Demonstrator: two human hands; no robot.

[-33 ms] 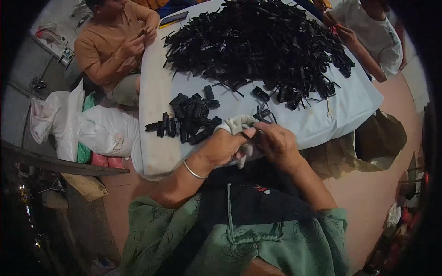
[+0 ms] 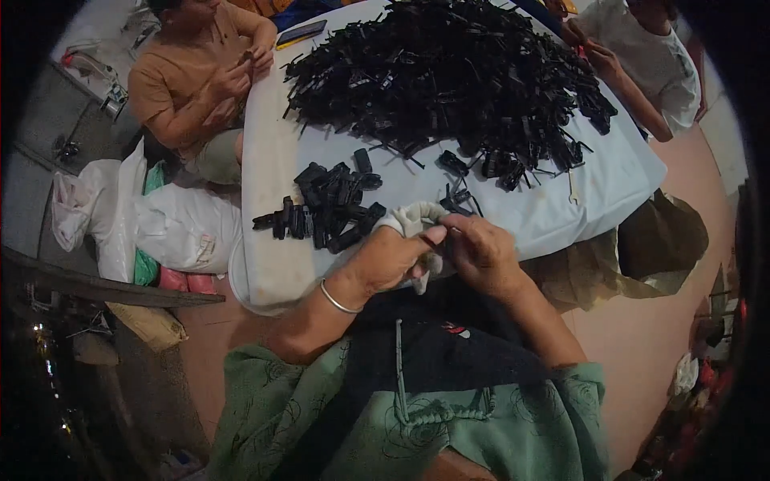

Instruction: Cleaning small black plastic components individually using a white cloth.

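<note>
My left hand (image 2: 389, 263) has a whitish cloth (image 2: 411, 215), perhaps part of a glove, wrapped over its fingers. Its thumb presses toward the right hand. Close against it, my right hand (image 2: 487, 255) is closed with thumb and fingertips together. Whatever sits between the two hands is small and hidden by the fingers. Just beyond them on the table lie a few black plastic parts (image 2: 459, 199) with thin prongs. Left of my left hand is a small heap of black plastic pieces (image 2: 329, 196), without visible prongs.
A large pile of black parts (image 2: 441, 88) covers the far side of the white-covered table (image 2: 273, 160). A small wrench (image 2: 573, 191) lies at the right, a phone (image 2: 301, 32) at the far left. Two people sit at the far corners. White sacks (image 2: 180, 224) stand left.
My hands stay in nearly the same place, with only slight finger movement. The left thumb has shifted a little against the right fingers.
</note>
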